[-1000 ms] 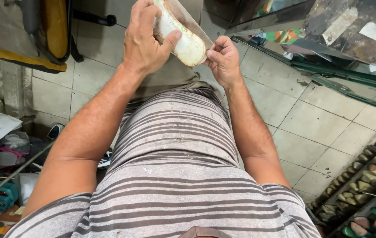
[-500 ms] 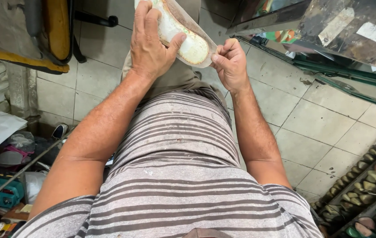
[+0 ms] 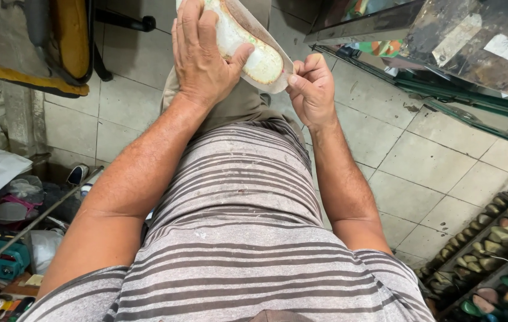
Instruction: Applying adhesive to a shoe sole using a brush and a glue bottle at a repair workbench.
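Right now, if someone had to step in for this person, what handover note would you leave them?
Left hand: palm and fingers pressed flat over the pale shoe sole, holding it above the lap.
Right hand: fingertips pinching the sole's rounded end at its edge.
Sole: tilted, inner face toward the camera, with a worn yellowish patch; its far end runs out of frame.
Done: sole is held steady in both hands.
Left: whatever edge work is underway; its progress cannot be judged here.
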